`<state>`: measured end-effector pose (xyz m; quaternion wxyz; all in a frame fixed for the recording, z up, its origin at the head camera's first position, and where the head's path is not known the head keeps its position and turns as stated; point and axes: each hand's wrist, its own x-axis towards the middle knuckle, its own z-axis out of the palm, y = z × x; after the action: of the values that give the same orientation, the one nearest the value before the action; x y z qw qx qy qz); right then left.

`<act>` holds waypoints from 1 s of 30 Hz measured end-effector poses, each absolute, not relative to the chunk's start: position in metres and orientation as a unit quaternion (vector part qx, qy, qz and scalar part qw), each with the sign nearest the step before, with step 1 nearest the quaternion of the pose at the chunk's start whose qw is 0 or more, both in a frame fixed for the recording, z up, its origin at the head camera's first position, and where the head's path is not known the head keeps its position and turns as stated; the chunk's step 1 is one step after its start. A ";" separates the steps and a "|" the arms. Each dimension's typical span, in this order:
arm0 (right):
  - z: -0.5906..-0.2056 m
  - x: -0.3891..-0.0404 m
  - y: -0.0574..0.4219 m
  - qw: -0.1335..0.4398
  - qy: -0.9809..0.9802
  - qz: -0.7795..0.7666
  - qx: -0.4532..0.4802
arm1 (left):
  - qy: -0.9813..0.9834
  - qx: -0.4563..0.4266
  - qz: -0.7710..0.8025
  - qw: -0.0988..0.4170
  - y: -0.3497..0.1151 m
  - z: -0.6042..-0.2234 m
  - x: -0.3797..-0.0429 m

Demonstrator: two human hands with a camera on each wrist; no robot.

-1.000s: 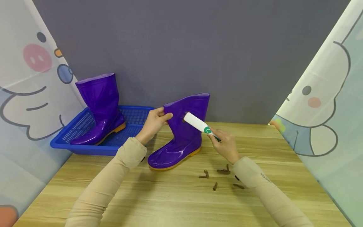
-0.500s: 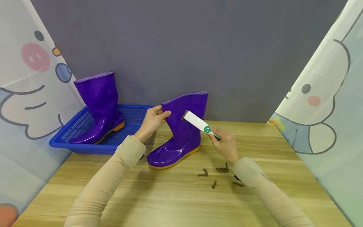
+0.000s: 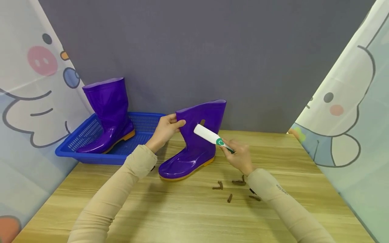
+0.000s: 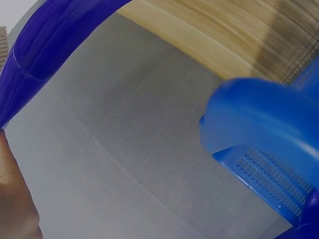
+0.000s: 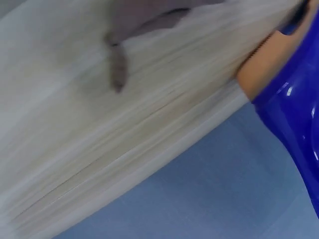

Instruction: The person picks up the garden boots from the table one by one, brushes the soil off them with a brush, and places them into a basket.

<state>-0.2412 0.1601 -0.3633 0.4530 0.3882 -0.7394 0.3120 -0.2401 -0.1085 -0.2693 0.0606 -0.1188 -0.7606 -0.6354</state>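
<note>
A purple rubber boot with a yellow-orange sole stands on the table, toe toward the left. My left hand pinches the front of its top rim between thumb and fingers. In my right hand is the handle of a brush with a white back and a green-marked neck. Its head lies against or just in front of the shaft; which, I cannot tell. Pale bristles show at the left edge of the left wrist view. Just above the brush head, a brown strip clings to the boot.
A second purple boot stands in a blue plastic basket at the left. Several brown mud-like pieces lie on the wooden table in front of the right hand. A grey panel rises behind.
The brush head has shifted slightly down and left on the boot shaft, uncovering more of the brown strip. My left hand keeps its hold on the rim.
</note>
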 end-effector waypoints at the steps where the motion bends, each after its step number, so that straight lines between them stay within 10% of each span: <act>1: -0.365 -0.241 0.161 0.450 -0.743 0.311 0.385 | -0.760 -0.120 -0.636 0.060 -0.108 -0.269 -0.240; 30: -0.372 -0.235 0.183 0.434 -0.749 0.310 0.392 | -0.758 -0.112 -0.640 0.064 -0.111 -0.274 -0.240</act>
<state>-0.2354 0.1826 -0.3719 0.4345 0.3923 -0.7492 0.3099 -0.2403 -0.1114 -0.2740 0.0638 -0.1120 -0.7577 -0.6397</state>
